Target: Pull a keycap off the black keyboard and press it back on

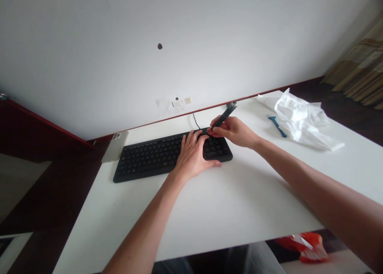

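Note:
A black keyboard (152,156) lies at a slant on the white table. My left hand (193,152) rests palm down over its right part, fingers spread across the keys and thumb reaching to the front edge. In my right hand (231,130) is a slim black pen-like tool (225,116), pinched between thumb and fingers. It leans with its upper end up and to the right, and its lower end meets the keyboard's back right area. My fingers hide that lower tip. From the keyboard's back edge a thin black cable (196,121) runs toward the wall.
A phone (115,148) lies left of the keyboard. On the right are a blue plastic tool (277,126) and a crumpled white sheet or bag (302,120). Sockets (181,101) sit on the wall behind. Below the table's front edge shows a red-orange item (312,246).

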The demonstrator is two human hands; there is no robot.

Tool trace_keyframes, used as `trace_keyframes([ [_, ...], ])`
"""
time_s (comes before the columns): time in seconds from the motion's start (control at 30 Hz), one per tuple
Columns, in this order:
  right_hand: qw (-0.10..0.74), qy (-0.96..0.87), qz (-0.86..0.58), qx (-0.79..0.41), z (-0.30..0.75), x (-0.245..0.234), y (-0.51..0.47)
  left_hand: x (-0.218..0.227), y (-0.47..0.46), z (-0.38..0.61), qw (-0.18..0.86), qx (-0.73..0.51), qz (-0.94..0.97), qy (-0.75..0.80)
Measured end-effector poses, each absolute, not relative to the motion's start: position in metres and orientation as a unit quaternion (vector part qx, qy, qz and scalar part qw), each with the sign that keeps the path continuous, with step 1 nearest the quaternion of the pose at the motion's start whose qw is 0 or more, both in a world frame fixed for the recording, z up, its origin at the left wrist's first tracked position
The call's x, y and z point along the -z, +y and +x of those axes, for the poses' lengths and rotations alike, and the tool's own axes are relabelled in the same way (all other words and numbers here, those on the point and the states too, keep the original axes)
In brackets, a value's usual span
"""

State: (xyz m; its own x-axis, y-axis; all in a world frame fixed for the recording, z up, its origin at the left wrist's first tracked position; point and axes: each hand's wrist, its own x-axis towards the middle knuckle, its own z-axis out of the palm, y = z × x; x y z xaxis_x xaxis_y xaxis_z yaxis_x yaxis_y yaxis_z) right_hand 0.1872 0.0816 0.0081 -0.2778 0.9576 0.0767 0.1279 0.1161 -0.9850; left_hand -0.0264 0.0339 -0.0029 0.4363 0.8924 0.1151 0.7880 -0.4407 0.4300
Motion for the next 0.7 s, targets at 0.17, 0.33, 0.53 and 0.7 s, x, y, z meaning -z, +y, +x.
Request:
trace_keyframes([
  [0.17,0.393,-0.629,-0.434,-0.511,0.189,-0.013,0.082,0.002,0.033,-0.025,0.161,-0.174,0.830,0.504],
  [0.33,0.398,-0.619,-0.425,-0.527,0.189,-0.017,0.080,-0.001,0.035,-0.024,0.189,-0.173,0.823,0.508],
  [0.53,0.374,-0.619,-0.417,-0.551,0.196,-0.016,0.084,-0.006,0.036,-0.026,0.204,-0.190,0.816,0.507],
  [0.7,0.375,-0.608,-0.423,-0.558,0.202,-0.012,0.090,-0.001,0.036,-0.026,0.189,-0.189,0.816,0.512],
])
